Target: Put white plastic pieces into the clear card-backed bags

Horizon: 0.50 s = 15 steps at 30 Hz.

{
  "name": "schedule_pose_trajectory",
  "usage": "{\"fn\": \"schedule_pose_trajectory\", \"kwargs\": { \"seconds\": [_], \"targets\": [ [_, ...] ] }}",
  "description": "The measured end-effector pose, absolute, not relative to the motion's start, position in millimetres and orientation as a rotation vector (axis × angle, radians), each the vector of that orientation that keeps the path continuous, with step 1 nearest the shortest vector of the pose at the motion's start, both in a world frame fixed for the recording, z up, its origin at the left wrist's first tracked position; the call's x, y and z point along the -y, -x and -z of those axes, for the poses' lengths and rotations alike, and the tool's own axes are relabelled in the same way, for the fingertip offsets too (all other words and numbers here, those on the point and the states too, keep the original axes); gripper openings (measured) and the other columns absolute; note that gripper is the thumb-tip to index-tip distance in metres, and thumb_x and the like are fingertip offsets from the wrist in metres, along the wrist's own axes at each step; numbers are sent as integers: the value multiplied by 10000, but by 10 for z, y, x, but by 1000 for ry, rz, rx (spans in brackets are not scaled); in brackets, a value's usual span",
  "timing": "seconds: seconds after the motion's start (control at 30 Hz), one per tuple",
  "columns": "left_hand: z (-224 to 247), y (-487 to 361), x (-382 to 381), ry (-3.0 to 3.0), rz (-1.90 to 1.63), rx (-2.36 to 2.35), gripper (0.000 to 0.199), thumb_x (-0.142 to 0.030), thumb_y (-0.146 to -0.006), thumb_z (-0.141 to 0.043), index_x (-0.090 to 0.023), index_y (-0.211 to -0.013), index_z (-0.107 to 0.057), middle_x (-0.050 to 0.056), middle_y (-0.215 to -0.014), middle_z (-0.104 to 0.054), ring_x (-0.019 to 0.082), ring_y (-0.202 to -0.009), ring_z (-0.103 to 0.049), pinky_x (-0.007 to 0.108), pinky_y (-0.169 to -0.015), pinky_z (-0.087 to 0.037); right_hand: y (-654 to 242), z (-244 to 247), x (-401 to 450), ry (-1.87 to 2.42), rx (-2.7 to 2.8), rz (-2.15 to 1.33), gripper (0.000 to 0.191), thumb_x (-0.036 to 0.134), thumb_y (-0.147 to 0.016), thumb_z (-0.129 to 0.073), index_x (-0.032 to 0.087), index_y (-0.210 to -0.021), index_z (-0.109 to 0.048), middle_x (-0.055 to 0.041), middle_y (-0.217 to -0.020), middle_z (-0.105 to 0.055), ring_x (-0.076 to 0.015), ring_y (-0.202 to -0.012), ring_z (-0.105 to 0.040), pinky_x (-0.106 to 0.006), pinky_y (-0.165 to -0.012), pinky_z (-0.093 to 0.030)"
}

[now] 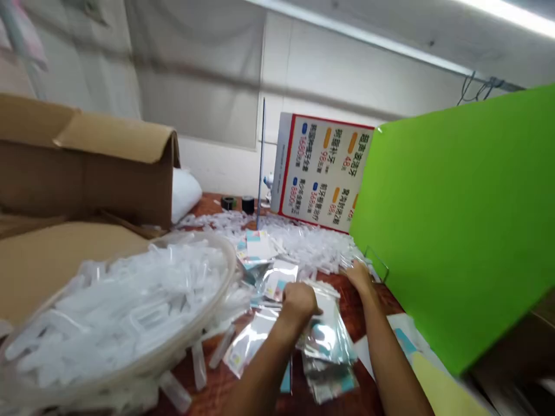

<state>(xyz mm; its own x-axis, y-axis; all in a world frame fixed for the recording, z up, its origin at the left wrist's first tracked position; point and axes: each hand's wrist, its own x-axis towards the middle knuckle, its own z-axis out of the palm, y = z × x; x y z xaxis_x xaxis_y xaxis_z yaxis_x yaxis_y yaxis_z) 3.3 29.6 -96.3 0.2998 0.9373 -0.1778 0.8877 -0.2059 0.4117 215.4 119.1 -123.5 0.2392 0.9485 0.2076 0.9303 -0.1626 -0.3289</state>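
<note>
Two big things frame the work: a green board (459, 231) standing upright on the right and an open cardboard box (87, 164) on the left, with a printed price sign (323, 173) leaning between them at the back. Nearer on the left, a clear round tub (130, 323) is heaped with small white plastic tubes, and more of the same tubes (299, 240) lie spread over the brown table (368, 306) behind the hands. At the middle lies a loose pile of clear packets (325, 346) with coloured inserts, some fanned toward the tub.

By the look of it, the step in hand is taking a packet off the pile. The left hand (299, 303) is curled closed on the top packet's upper edge. The right hand (358, 274) rests at the far edge of the pile beside the green board; blur hides whether its fingers are apart or pinched. The next move likely calls for peeling a single slippery packet free without dragging its neighbours.
</note>
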Motion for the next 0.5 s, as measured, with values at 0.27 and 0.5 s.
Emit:
{"fn": "schedule_pose_trajectory", "kwargs": {
  "seconds": [0.27, 0.5],
  "targets": [
    [877, 59, -392, -2166, 23, -1691, 404, -466, -552, -860, -165, -776, -709, 165, -931, -717, 343, -897, -663, 350, -737, -465, -2238, 1659, -1299, 2163, 1629, -115, 315, 94, -887, -422, 74, -1098, -655, -230, -1198, -615, -322, -1209, -504, -489, -1058, -277],
    [813, 312, -601, -2076, -256, -1503, 285, -400, -627, -739, -193, -782, -622, 21, -780, -632, 187, -708, -556, 253, -591, -351, -2502, 1373, -1563, 1963, 1560, -224, 340, 119, -852, -473, 72, -1123, -672, -188, -1134, -663, -242, -1055, -607, -321, -913, -444]
  ]
}}
